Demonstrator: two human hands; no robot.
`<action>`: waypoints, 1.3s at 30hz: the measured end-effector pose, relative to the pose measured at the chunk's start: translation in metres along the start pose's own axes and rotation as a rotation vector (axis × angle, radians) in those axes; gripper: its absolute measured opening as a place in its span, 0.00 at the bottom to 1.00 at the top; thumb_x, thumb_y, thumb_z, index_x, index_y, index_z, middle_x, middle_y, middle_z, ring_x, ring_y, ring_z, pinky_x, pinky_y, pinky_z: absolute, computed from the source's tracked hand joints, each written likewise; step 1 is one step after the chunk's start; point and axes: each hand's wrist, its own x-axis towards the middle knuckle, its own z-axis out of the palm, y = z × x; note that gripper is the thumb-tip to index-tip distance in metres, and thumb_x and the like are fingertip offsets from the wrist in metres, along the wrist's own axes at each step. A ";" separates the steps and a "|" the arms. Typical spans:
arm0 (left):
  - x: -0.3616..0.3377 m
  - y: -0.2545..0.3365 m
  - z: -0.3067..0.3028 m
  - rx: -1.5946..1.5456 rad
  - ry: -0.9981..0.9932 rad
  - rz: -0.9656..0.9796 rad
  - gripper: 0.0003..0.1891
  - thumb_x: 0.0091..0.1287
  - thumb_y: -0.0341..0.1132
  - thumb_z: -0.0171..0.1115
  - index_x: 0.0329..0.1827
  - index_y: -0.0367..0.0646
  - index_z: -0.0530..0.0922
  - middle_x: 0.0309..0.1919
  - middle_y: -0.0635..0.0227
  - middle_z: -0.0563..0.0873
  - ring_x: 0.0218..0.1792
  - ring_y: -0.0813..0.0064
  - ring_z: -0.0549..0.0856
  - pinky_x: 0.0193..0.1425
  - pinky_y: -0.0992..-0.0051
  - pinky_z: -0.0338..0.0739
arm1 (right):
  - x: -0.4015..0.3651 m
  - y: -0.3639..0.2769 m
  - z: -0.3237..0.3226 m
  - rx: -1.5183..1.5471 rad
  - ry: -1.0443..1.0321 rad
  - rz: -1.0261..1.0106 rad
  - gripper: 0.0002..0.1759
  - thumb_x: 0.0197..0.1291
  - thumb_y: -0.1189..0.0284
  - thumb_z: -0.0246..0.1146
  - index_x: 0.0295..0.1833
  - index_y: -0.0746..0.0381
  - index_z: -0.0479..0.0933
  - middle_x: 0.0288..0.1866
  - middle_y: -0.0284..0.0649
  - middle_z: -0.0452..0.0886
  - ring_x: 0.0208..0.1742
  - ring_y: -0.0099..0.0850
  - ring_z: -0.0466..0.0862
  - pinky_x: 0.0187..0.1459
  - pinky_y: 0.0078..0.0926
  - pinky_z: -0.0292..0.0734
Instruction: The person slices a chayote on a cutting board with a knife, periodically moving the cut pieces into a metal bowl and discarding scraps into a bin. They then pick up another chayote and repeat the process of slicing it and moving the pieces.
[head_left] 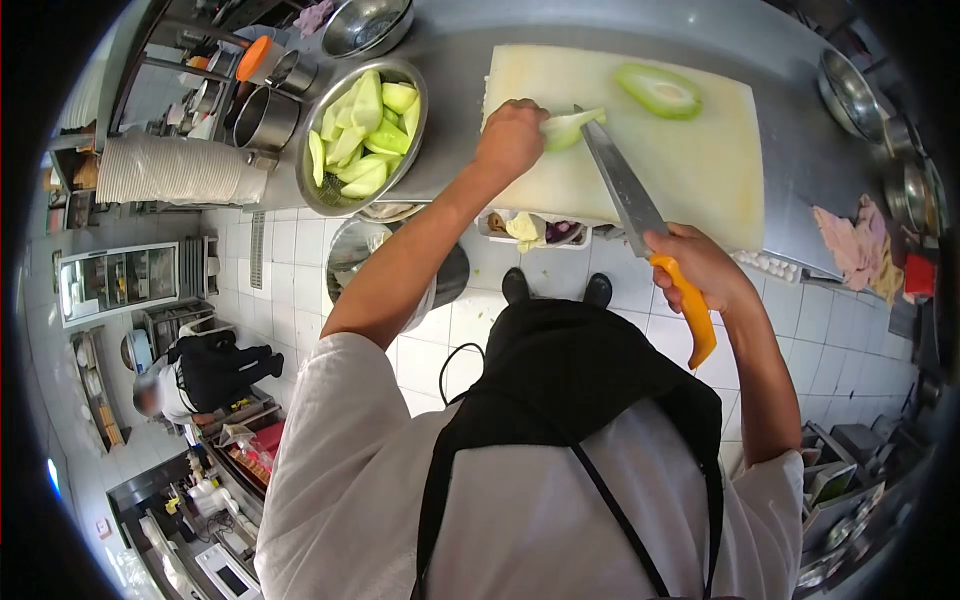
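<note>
My left hand [510, 138] grips a pale green wedge of gourd [570, 127] on the left part of a white cutting board [690, 170]. My right hand [700, 262] holds a knife by its orange handle [690, 308]; the long blade [618, 180] points forward and its tip touches the wedge. A halved green gourd [658, 90] lies cut side up at the board's far right. A steel bowl [335, 195] to the left of the board holds several peeled green pieces [365, 135].
Steel bowls and pots [365, 25] crowd the counter's far left, with more bowls [850, 95] at the right. Cloths [855, 245] lie at the right edge. A steel bin [350, 255] and a tray of scraps [535, 230] sit below the counter. Another person [195, 375] works at the left.
</note>
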 end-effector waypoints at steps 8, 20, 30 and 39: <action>-0.004 0.000 0.003 -0.011 0.029 0.010 0.15 0.60 0.27 0.70 0.51 0.40 0.88 0.53 0.58 0.89 0.55 0.54 0.86 0.63 0.60 0.81 | 0.005 0.000 -0.003 -0.016 -0.038 0.003 0.17 0.75 0.56 0.59 0.52 0.58 0.68 0.24 0.37 0.73 0.15 0.26 0.72 0.17 0.30 0.72; -0.006 0.002 0.000 -0.029 0.032 0.030 0.16 0.59 0.29 0.71 0.51 0.39 0.89 0.51 0.55 0.89 0.54 0.53 0.86 0.62 0.60 0.81 | 0.017 0.002 -0.001 -0.001 -0.054 0.004 0.18 0.75 0.56 0.60 0.53 0.58 0.68 0.26 0.36 0.73 0.16 0.26 0.71 0.18 0.30 0.71; 0.001 -0.002 -0.013 0.079 -0.060 0.000 0.13 0.58 0.30 0.72 0.45 0.36 0.90 0.41 0.50 0.90 0.46 0.50 0.89 0.57 0.58 0.83 | 0.001 -0.004 -0.004 -0.120 -0.008 -0.001 0.18 0.74 0.55 0.60 0.50 0.60 0.69 0.25 0.37 0.73 0.16 0.26 0.74 0.18 0.30 0.73; -0.005 -0.006 -0.009 -0.018 -0.016 -0.008 0.12 0.59 0.29 0.72 0.46 0.39 0.90 0.43 0.54 0.91 0.44 0.50 0.89 0.55 0.58 0.84 | 0.011 -0.009 0.004 -0.107 -0.012 0.030 0.18 0.75 0.56 0.59 0.47 0.61 0.69 0.23 0.36 0.73 0.16 0.27 0.74 0.18 0.31 0.73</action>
